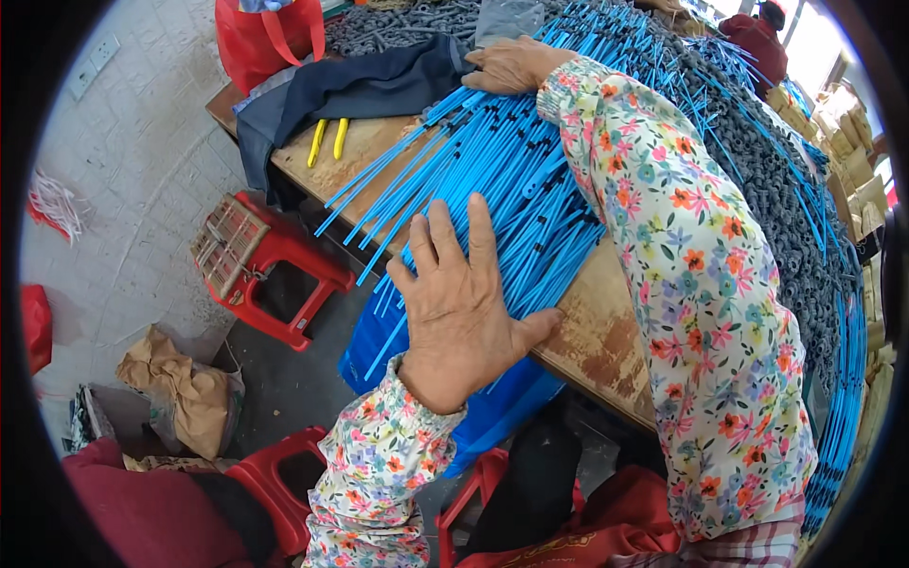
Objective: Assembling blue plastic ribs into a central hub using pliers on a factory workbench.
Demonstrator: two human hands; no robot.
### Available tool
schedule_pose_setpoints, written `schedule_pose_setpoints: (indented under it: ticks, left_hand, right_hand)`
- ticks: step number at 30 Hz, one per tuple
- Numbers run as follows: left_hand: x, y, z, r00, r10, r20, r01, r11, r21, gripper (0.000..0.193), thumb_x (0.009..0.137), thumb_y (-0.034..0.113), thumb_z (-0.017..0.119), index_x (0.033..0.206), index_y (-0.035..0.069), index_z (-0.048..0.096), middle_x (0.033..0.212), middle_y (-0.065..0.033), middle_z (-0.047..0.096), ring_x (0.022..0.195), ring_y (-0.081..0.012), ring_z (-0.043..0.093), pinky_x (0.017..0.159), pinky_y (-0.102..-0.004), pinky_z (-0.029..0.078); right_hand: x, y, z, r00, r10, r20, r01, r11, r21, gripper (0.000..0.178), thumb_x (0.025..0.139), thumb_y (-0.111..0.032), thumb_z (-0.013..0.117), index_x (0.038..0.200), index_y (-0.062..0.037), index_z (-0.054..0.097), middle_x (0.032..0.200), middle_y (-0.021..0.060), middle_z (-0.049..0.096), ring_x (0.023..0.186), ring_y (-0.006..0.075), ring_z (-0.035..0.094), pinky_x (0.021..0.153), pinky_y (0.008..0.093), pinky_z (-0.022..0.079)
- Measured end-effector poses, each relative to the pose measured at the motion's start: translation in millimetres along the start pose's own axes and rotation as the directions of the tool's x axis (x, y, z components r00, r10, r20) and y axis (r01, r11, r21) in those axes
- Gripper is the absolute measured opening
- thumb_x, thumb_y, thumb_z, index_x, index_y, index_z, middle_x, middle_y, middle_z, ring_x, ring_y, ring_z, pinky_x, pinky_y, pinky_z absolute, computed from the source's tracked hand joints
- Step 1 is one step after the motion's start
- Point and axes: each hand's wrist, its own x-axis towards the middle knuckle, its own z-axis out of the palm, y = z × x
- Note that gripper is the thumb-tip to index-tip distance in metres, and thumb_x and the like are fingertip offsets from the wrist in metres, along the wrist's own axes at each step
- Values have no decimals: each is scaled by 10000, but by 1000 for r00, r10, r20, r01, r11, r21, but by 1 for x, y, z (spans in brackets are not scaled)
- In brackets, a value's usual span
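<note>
Outstretched on the right, spread wide on the left

Holds the left hand open, back showing, with fingers straight and parted and thumb jutting out to the right. Slants the left forearm up to a bare wrist. Extends the right arm far ahead and inward, ending in the right hand, back showing, turned leftward. Leaves the right grip unclear.

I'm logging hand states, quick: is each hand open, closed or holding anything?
Left hand: open and spread over the blue rods, holding nothing visible.
Right hand: palm down at the rods' far side; grip cannot be told.
</note>
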Motion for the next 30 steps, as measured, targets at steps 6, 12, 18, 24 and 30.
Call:
schedule_pose_setpoints:
  ticks: [6,12,18,24,30]
  left_hand:
    - [-6,3,2,996,-11,-83,11,1000,1,1093,597,462,796,1430,-25,284,1379,-349,317,1206,-457,380,973,-571,303]
    - [-15,12,1,969,-74,-237,48,992,-113,1066,600,383,820,1399,-78,287,1282,-311,413,1117,-425,476,906,-488,405]
    - [-38,43,-5,979,34,-199,-61,990,-131,907,608,257,825,1304,-115,378,1106,-244,483,997,-390,552,788,-411,503]
    - [-73,100,-6,993,115,-37,-119,984,-133,807,638,228,795,1263,-127,428,1033,-222,492,867,-369,576,694,-405,518]
    - [-81,117,-11,995,76,-67,-81,994,-76,915,612,363,812,1286,-118,424,1126,-249,491,975,-390,535,782,-442,489]
  right_hand:
    - [-36,-11,-14,998,61,-3,-60,986,158,705,907,-686,340,1020,-99,714,1044,122,690,1079,293,600,956,474,405]
    - [-84,-17,-45,988,132,-83,-122,986,117,820,821,-783,379,911,-54,744,1011,119,697,1136,295,554,959,442,376]
    - [-157,-13,-54,988,136,-74,-128,986,105,757,824,-724,460,832,-15,727,934,150,691,1080,329,550,947,454,382]
    - [-239,2,-54,986,155,60,-163,974,159,702,842,-685,453,854,-50,751,866,140,693,974,312,541,918,451,388]
    - [-239,8,-35,984,167,65,-179,935,305,633,844,-629,488,862,-51,747,912,172,690,978,313,561,878,437,423]
